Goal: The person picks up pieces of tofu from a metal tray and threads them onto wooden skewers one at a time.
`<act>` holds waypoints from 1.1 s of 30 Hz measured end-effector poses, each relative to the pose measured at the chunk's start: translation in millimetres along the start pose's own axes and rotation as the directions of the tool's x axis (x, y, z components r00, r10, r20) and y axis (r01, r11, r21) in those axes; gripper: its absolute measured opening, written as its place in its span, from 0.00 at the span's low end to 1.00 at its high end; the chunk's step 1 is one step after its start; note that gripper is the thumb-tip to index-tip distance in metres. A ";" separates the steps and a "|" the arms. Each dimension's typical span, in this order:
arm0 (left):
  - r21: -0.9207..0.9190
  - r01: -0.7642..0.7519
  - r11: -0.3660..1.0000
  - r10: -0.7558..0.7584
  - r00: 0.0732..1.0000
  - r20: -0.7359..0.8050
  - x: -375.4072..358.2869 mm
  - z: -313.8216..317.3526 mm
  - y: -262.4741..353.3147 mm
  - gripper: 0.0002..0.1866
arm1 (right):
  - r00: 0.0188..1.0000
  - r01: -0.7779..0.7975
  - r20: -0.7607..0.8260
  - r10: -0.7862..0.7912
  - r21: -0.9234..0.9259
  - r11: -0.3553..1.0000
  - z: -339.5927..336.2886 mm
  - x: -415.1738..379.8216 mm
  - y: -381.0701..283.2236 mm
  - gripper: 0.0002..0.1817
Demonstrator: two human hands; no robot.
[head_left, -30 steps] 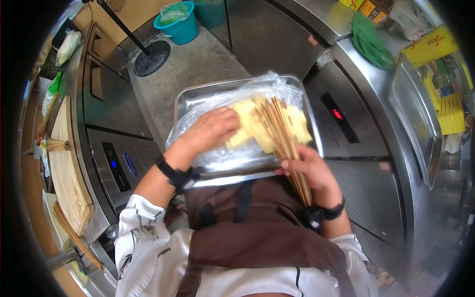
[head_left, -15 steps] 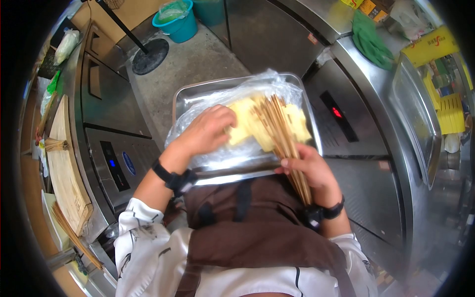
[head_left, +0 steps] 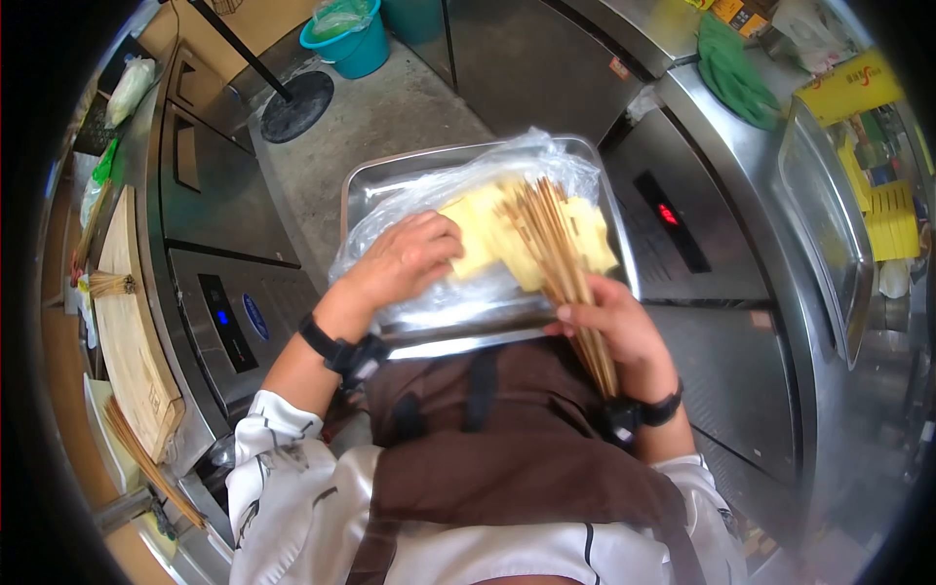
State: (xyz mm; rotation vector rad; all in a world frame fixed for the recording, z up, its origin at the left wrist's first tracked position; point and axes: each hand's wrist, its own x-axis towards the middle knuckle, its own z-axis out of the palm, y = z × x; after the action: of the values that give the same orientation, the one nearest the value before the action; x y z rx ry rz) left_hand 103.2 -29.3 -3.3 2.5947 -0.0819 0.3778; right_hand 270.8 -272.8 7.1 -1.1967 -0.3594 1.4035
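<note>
My right hand (head_left: 614,327) is closed around a bundle of bamboo skewers (head_left: 558,244); their far ends fan out over pale yellow flat pieces (head_left: 478,229). These pieces lie on crumpled clear plastic (head_left: 390,229) in a metal tray (head_left: 361,180) in front of my apron. With fingers curled in, my left hand (head_left: 409,255) is at the left edge of the yellow pieces. Its fingertips are hidden, so whether it grips a piece does not show.
Steel cabinets with displays stand at left (head_left: 219,312) and right (head_left: 682,234). A wooden board (head_left: 136,331) and more skewers (head_left: 146,463) are at left. On the floor ahead are a teal bucket (head_left: 361,49) and a round black stand base (head_left: 297,107). A green cloth (head_left: 731,78) lies at right.
The tray's far side has shifted slightly up in view. The skewers and my right hand have moved a little; both hands keep about the same pose.
</note>
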 end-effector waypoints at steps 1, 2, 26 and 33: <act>-0.008 -0.007 1.000 0.007 1.000 0.004 0.1 -0.3 0.0 0.09 | 1.000 0.000 -0.002 0.000 0.003 1.000 0.5 -0.2 -0.1 0.11; -0.016 -0.014 1.000 0.014 1.000 0.008 0.3 -0.7 -0.1 0.09 | 1.000 0.000 -0.004 0.000 0.006 1.000 0.7 -0.2 -0.2 0.11; -0.548 0.400 0.735 -0.535 0.838 -0.107 -4.0 18.5 -7.0 0.03 | 1.000 0.001 -0.007 -0.001 0.002 1.000 0.4 0.1 -0.4 0.09; -0.945 0.258 0.199 -0.910 0.407 -0.081 18.6 11.5 -2.7 0.08 | 1.000 -0.002 -0.015 0.002 0.001 1.000 2.9 -0.3 -1.7 0.08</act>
State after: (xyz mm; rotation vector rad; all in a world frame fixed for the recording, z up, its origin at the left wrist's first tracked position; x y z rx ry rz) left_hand 124.3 -32.4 -8.9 1.1288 0.9015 0.6784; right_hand 269.4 -271.5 9.8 -1.2062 -0.3472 1.3955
